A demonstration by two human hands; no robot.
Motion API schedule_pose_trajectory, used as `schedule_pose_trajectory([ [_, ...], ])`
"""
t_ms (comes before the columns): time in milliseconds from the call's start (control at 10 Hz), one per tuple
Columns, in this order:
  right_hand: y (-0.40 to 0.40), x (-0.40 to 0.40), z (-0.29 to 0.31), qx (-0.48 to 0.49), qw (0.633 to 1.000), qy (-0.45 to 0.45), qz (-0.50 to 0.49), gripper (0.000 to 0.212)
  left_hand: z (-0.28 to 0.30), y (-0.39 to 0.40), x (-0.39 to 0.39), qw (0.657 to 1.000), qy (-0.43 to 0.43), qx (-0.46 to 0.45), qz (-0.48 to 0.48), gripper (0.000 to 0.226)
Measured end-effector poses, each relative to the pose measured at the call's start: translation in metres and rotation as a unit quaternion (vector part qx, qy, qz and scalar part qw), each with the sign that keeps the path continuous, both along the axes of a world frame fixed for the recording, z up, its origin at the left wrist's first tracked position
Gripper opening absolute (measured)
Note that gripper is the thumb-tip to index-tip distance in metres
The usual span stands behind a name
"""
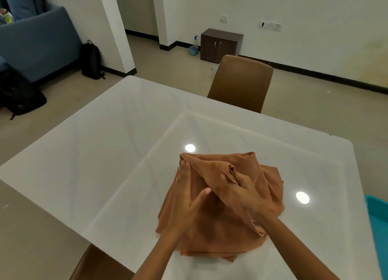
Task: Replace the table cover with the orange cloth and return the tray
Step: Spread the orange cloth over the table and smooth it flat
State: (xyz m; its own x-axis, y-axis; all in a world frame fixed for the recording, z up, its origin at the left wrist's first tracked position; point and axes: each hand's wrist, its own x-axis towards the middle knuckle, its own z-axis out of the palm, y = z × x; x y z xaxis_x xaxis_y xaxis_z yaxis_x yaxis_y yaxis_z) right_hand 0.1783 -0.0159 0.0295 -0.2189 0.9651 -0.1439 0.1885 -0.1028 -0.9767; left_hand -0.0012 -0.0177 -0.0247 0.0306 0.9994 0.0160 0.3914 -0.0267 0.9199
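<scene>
I count one orange cloth [220,212], bunched on one white worktop [105,137], under my two hands: left [186,198], right [245,193]. Two brown chairs: one [241,82] upper centre, one [94,265] bottom left. Upper left, two black backpacks [90,59] [19,97]; one dark cabinet [220,44]; one spray bottle [195,42].

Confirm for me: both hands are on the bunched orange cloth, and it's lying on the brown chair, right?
Not quite. The head view shows both the left hand and the right hand on the bunched orange cloth, but it lies on the white table, not the brown chair.
</scene>
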Motion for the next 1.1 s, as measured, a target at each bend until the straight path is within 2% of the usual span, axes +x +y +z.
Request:
schedule_pose_trajectory([
  [100, 0.010, -0.006, 0.028, 0.037, 0.998, -0.036, 0.036, 0.026, 0.008, 0.016, 0.006, 0.997, 0.059, 0.050, -0.013, 0.105],
  [200, 0.012, 0.021, 0.031, 0.051, 0.989, -0.128, -0.056, 0.013, 0.003, 0.043, -0.001, 0.983, 0.135, 0.126, -0.016, 0.100],
  [300, 0.018, 0.044, 0.038, 0.049, 0.977, -0.205, -0.021, 0.021, 0.001, 0.065, -0.011, 0.976, 0.164, 0.135, -0.045, 0.087],
  [400, 0.019, 0.059, 0.067, 0.089, 0.981, -0.171, 0.033, 0.030, -0.002, 0.077, -0.014, 0.963, 0.220, 0.138, -0.073, 0.047],
  [500, 0.016, 0.096, 0.093, 0.070, 0.972, -0.192, 0.119, 0.008, 0.002, 0.076, -0.008, 0.951, 0.243, 0.155, -0.108, 0.033],
  [600, 0.011, 0.146, 0.086, 0.000, 0.886, -0.435, 0.157, 0.027, 0.019, 0.052, 0.012, 0.958, 0.207, 0.101, -0.172, 0.026],
  [700, -0.006, 0.151, 0.073, -0.058, 0.720, -0.674, 0.155, 0.048, 0.009, 0.033, 0.036, 0.930, 0.218, 0.154, -0.253, 0.038],
  [800, -0.022, 0.112, 0.050, -0.003, 0.862, -0.496, 0.107, 0.056, -0.001, 0.026, 0.044, 0.891, 0.319, 0.171, -0.273, 0.041],
  [900, -0.028, 0.063, 0.012, 0.032, 0.874, -0.469, 0.127, 0.088, -0.003, 0.024, 0.048, 0.901, 0.266, 0.218, -0.264, 0.033],
  [1000, -0.023, 0.045, -0.006, 0.110, 0.884, -0.449, 0.072, 0.061, -0.007, 0.021, 0.038, 0.903, 0.237, 0.262, -0.243, 0.038],
  [1100, -0.009, 0.051, -0.011, 0.114, 0.862, -0.485, 0.092, 0.044, -0.002, 0.017, 0.027, 0.940, 0.169, 0.234, -0.183, 0.034],
])
